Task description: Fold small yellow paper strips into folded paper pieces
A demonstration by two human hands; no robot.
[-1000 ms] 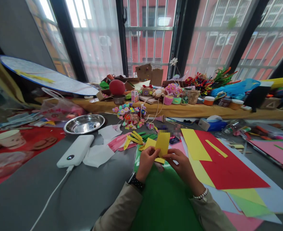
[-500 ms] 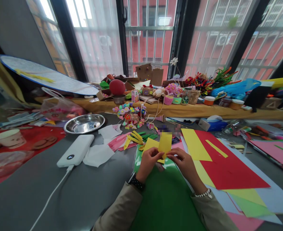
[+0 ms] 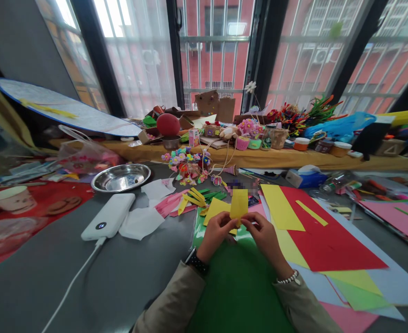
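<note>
Item: one yellow slip (image 3: 239,206), upright; we pinch its lower end between left hand (image 3: 216,234) and right hand (image 3: 263,234), fingertips close, over green mat (image 3: 240,286).

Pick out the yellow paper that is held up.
The small yellow piece pinched at its lower end by the left hand and right hand; the other yellow papers lie unheld.
</note>
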